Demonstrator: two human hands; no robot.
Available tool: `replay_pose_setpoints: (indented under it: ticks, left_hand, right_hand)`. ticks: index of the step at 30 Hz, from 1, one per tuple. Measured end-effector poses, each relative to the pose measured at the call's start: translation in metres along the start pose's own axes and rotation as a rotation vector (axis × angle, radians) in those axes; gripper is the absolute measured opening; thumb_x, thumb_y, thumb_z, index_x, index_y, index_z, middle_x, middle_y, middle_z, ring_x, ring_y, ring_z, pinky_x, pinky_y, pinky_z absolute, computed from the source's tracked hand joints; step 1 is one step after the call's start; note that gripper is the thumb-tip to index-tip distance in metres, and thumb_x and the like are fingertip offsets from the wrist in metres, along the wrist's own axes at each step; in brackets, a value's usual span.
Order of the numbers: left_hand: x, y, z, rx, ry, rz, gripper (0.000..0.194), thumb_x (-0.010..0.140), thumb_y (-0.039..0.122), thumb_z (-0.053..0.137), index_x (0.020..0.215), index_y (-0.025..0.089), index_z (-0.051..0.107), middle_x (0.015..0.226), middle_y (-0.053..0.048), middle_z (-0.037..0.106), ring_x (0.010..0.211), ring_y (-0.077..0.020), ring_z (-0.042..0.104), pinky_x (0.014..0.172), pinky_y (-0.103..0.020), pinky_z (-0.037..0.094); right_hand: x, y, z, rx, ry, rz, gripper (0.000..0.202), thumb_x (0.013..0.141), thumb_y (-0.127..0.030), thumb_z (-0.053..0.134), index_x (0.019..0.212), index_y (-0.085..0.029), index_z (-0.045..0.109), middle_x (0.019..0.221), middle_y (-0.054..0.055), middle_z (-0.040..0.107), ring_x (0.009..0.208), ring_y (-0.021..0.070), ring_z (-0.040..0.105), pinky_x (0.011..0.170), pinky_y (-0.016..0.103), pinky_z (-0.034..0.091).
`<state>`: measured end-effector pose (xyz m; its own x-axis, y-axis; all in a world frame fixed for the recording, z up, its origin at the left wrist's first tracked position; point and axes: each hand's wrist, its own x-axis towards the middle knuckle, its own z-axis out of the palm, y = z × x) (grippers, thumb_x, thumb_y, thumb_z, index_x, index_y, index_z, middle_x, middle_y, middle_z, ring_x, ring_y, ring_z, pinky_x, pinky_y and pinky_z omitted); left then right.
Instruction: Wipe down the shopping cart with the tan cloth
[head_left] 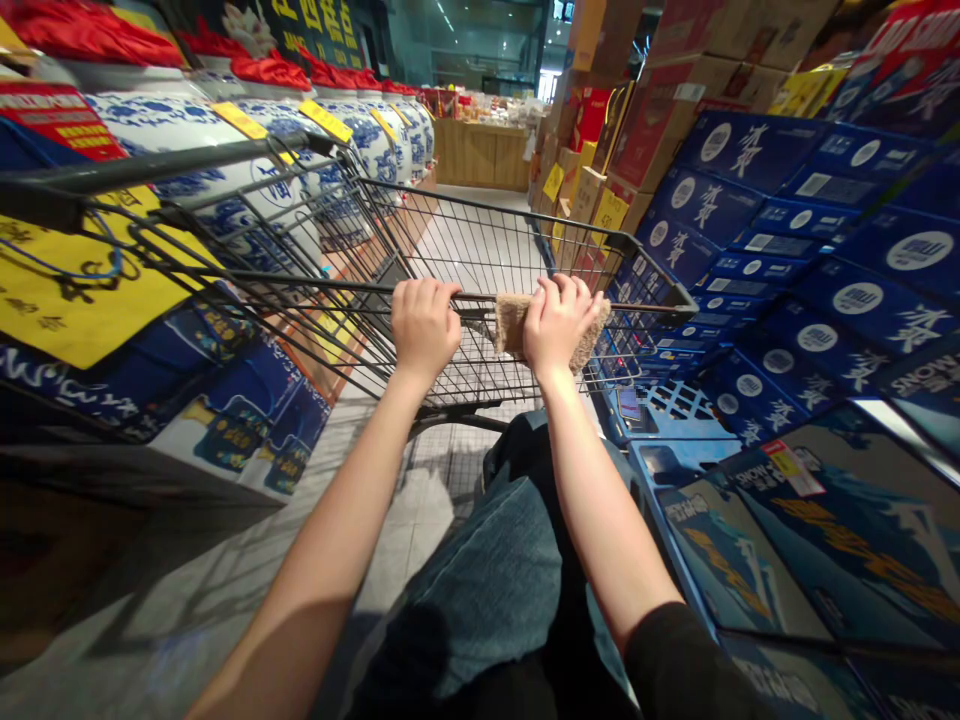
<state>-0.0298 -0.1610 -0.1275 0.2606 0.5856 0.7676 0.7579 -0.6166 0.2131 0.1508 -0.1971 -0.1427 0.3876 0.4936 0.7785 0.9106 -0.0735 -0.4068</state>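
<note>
A black wire shopping cart stands sideways before me, its grey handle bar to the left. My left hand is closed over the near top rail, fingers curled across it. Further right along that rail, my right hand grips a fuzzy tan cloth, which is folded over the rail. The cloth shows on both sides of that hand. Through the wire mesh, no goods show inside the basket. My fingertips are partly hidden behind the rail.
Stacked blue drink cartons and a blue plastic pallet line the right side. Large blue-and-white jars with red cloth tops stand left, near a yellow sign. A wooden counter stands at the aisle's far end.
</note>
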Motion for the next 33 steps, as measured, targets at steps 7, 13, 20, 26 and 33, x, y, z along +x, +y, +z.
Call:
replay_pose_setpoints:
  ticks: [7, 13, 20, 26, 33]
  left_hand:
    - [0.001, 0.001, 0.002, 0.009, 0.014, -0.015, 0.028, 0.087, 0.019, 0.049, 0.109, 0.021, 0.067, 0.107, -0.011, 0.067, 0.112, -0.0343, 0.059, 0.106, -0.059, 0.042]
    - [-0.001, -0.001, 0.0, 0.012, 0.026, 0.025, 0.026, 0.092, 0.021, 0.047, 0.109, 0.022, 0.067, 0.104, -0.01, 0.067, 0.109, -0.032, 0.06, 0.105, -0.055, 0.043]
    - [0.0, -0.002, 0.005, -0.011, 0.061, 0.026, 0.032, 0.1, 0.043, 0.044, 0.107, 0.021, 0.065, 0.107, -0.011, 0.068, 0.111, -0.0329, 0.06, 0.107, -0.055, 0.04]
    - [-0.002, -0.002, 0.002, 0.008, 0.031, 0.05, 0.035, 0.095, 0.051, 0.051, 0.109, 0.022, 0.065, 0.106, -0.01, 0.068, 0.111, -0.0334, 0.06, 0.107, -0.054, 0.04]
    - [-0.001, -0.002, 0.006, 0.029, 0.077, 0.041, 0.027, 0.095, 0.043, 0.052, 0.107, 0.022, 0.065, 0.105, -0.01, 0.068, 0.11, -0.0334, 0.061, 0.106, -0.055, 0.042]
  right_hand:
    - [-0.02, -0.028, -0.004, -0.027, -0.227, -0.315, 0.051, 0.104, -0.041, 0.036, 0.151, -0.031, 0.05, 0.161, 0.006, 0.047, 0.155, 0.0281, 0.031, 0.128, 0.065, 0.006]
    - [-0.005, -0.006, 0.003, -0.057, -0.015, -0.019, 0.052, 0.103, -0.038, 0.031, 0.143, -0.021, 0.059, 0.16, 0.013, 0.047, 0.154, 0.0318, 0.031, 0.125, 0.071, 0.009]
    - [-0.018, -0.022, -0.003, -0.018, -0.177, -0.262, 0.049, 0.104, -0.04, 0.035, 0.147, -0.03, 0.055, 0.157, 0.006, 0.053, 0.152, 0.0264, 0.037, 0.128, 0.065, 0.008]
    - [-0.005, -0.006, -0.003, 0.03, -0.059, -0.026, 0.05, 0.104, -0.035, 0.027, 0.134, -0.022, 0.065, 0.151, 0.011, 0.057, 0.149, 0.0281, 0.04, 0.126, 0.07, 0.007]
    - [-0.022, -0.025, -0.008, 0.053, -0.216, -0.273, 0.046, 0.103, -0.038, 0.037, 0.143, -0.03, 0.058, 0.152, 0.005, 0.057, 0.151, 0.0261, 0.037, 0.129, 0.064, 0.006]
